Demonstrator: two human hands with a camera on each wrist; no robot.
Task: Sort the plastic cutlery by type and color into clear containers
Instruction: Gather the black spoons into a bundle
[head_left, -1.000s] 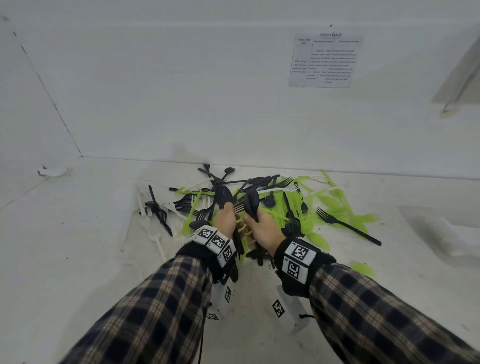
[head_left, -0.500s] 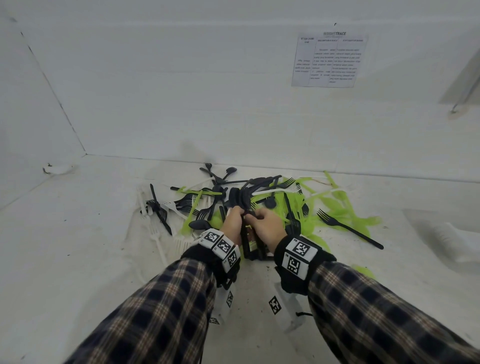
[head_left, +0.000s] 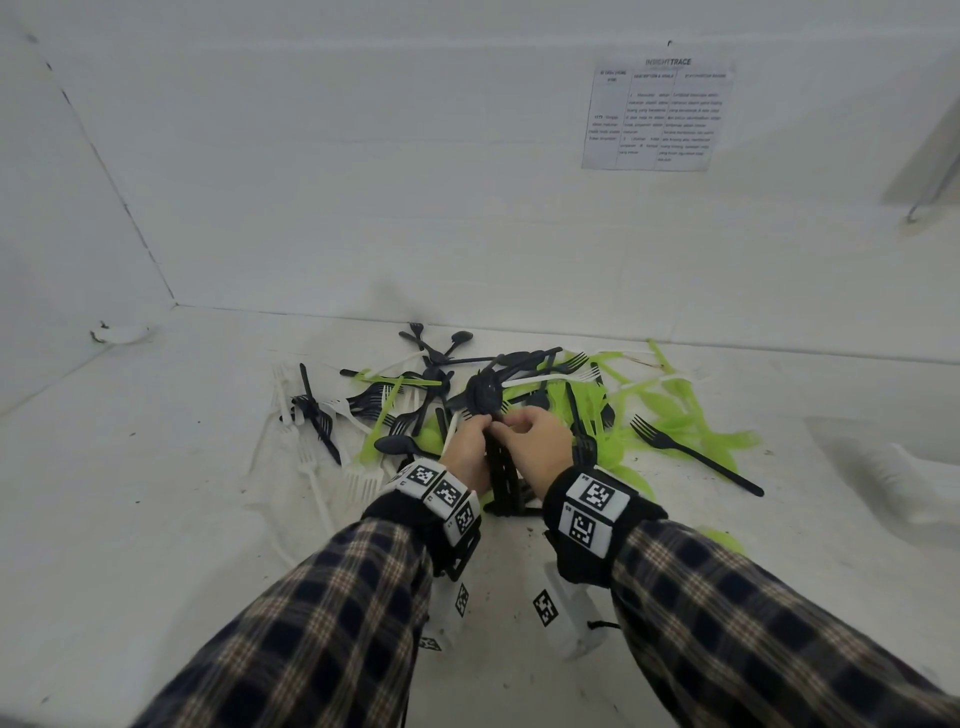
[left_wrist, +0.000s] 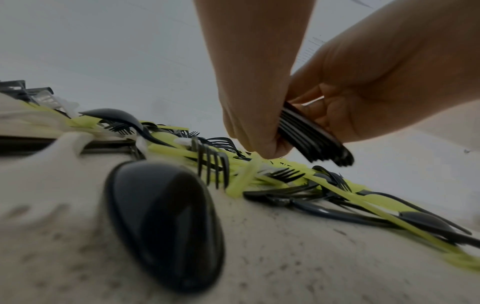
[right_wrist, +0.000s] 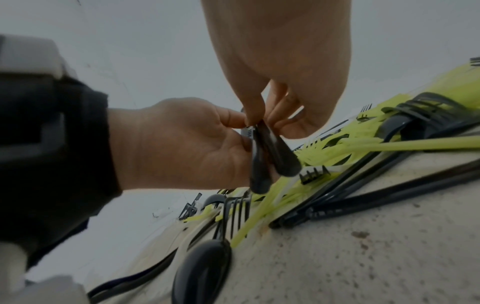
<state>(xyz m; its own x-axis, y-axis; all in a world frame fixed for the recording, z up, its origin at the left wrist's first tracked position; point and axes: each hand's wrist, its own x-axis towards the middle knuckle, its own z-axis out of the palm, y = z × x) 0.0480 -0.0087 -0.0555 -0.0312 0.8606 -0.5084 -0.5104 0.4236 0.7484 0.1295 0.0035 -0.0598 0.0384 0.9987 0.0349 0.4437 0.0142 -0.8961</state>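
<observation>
A stack of nested black spoons (head_left: 485, 402) sits between both hands, bowls pointing away and handles (head_left: 503, 478) running back toward the wrists. My left hand (head_left: 470, 441) grips the stack from the left. My right hand (head_left: 524, 431) pinches it from the right with curled fingertips just below the bowls. In the left wrist view the left hand (left_wrist: 259, 144) clasps the layered black handles (left_wrist: 311, 135). In the right wrist view the right hand (right_wrist: 262, 115) pinches the handle ends (right_wrist: 272, 152). Below lies a mixed pile of black, green and white cutlery (head_left: 415, 410).
Green cutlery (head_left: 670, 410) spreads to the right, white forks (head_left: 358, 483) lie to the left, and a lone black fork (head_left: 696, 460) lies right of the hands. A clear container (head_left: 893, 467) stands at the far right. White walls close in behind and to the left.
The bundle of black spoons has dropped lower between the hands. My right fingertips have moved up the stack toward the bowls, closing on it beside the left hand.
</observation>
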